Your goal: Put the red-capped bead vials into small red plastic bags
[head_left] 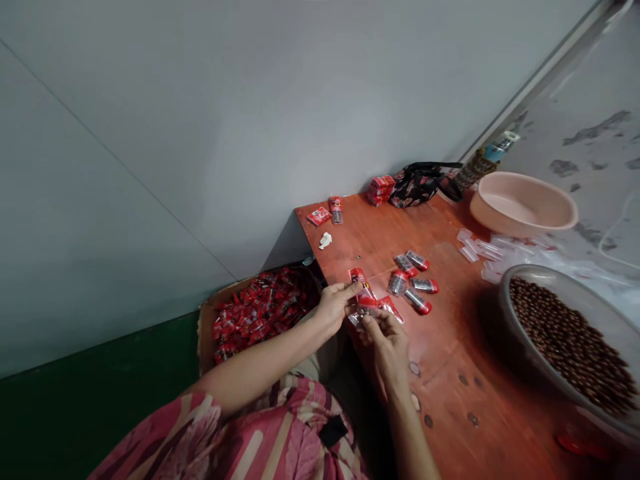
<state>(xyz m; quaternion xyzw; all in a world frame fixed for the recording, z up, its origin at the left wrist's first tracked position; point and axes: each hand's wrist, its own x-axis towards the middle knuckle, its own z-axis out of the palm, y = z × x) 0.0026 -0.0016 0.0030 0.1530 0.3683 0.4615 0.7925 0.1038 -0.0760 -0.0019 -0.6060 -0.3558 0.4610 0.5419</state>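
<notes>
My left hand is closed on a red and clear packet at the table's near left edge. Close beside it, my right hand pinches the lower, clear end of the packet. Another red wrapper lies against my right fingers. Just beyond my hands, several small clear packs with red ends and dark contents lie on the reddish table.
An open box of red packets stands low at left. On the table are a basin of brown beads or nuts, clear plastic pieces, a pink basin, a dark bag and stacked red packs.
</notes>
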